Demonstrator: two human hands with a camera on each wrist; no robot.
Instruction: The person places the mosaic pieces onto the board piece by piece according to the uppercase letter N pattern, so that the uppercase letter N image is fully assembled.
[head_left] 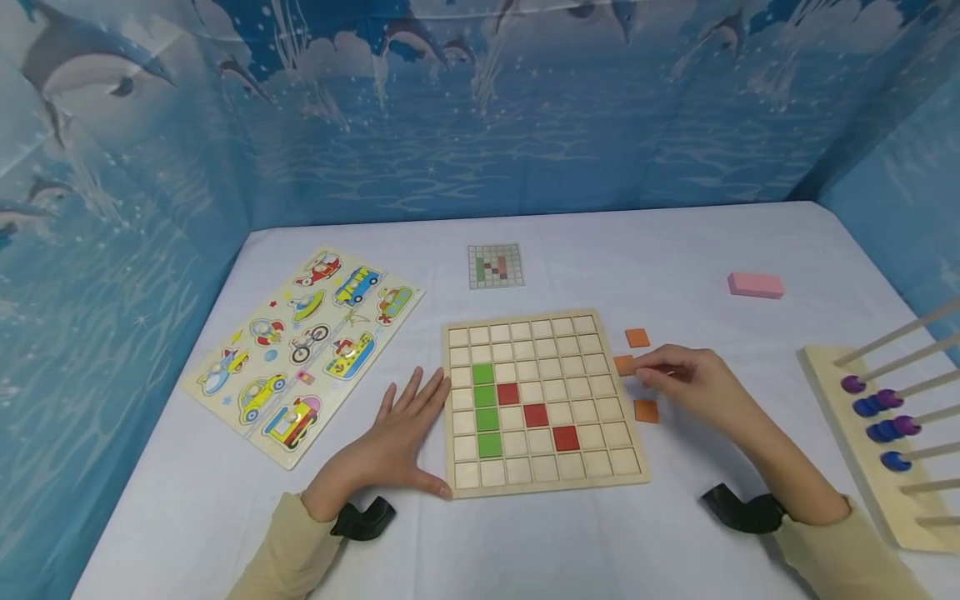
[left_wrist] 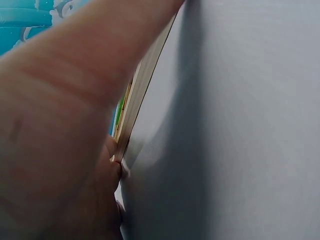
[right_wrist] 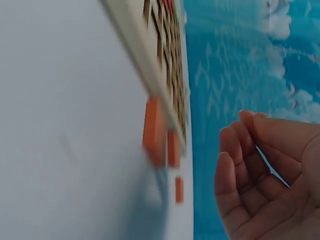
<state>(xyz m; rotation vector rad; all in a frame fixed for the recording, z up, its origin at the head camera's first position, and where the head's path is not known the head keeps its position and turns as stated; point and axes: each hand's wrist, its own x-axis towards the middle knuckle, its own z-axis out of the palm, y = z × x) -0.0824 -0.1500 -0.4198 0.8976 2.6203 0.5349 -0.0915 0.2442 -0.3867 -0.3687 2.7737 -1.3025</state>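
A wooden grid board [head_left: 547,488] lies on the table, with several green tiles [head_left: 487,408] in one column and three red tiles [head_left: 536,415] running diagonally. My left hand [head_left: 397,442] rests spread at the board's left edge, its fingertips and thumb touching the frame. Three orange tiles lie right of the board: a far tile [head_left: 637,337], a middle tile [head_left: 622,365] against the board's edge and a near tile [head_left: 647,411]. Over the middle tile is my right hand [head_left: 697,387], thumb and forefinger nearly together. The right wrist view shows that hand [right_wrist: 270,175] apart from the tiles, nothing visible in it.
A small pattern card [head_left: 497,266] lies behind the board. To the left is a vehicle picture puzzle [head_left: 303,358]. At the right stand a pink block [head_left: 755,285] and a wooden peg rack [head_left: 862,433] with blue and purple beads. A dolphin-print curtain [head_left: 525,142] surrounds the table.
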